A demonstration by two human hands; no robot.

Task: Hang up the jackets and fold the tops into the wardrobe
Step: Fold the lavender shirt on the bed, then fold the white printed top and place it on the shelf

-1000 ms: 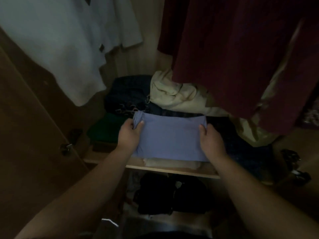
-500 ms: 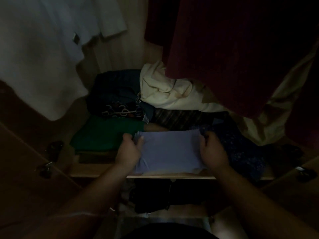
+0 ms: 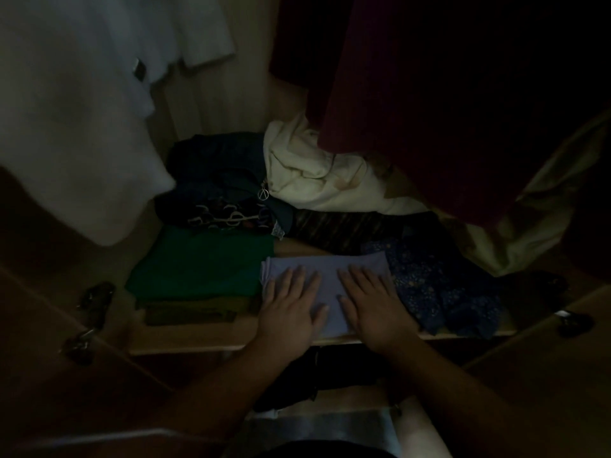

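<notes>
A folded pale lilac top (image 3: pixel 327 269) lies flat on the wardrobe shelf (image 3: pixel 185 345), between a folded green top (image 3: pixel 201 262) and a dark blue patterned garment (image 3: pixel 439 289). My left hand (image 3: pixel 291 305) lies flat on the lilac top's left half with straight fingers. My right hand (image 3: pixel 370 302) presses flat on its right half. Above hang a white garment (image 3: pixel 76 104) at the left and a dark red garment (image 3: pixel 429 104) at the right.
Behind the lilac top lie a dark patterned pile (image 3: pixel 221 193) and a crumpled cream garment (image 3: pixel 310 173). Open wardrobe doors with metal latches (image 3: pixel 86 322) flank the shelf. Dark clothes (image 3: pixel 317 375) fill the compartment below. The light is dim.
Both hands let go of the lilac top's side edges and now lie flat on top of it. The top rests lower on the shelf, beside the green top.
</notes>
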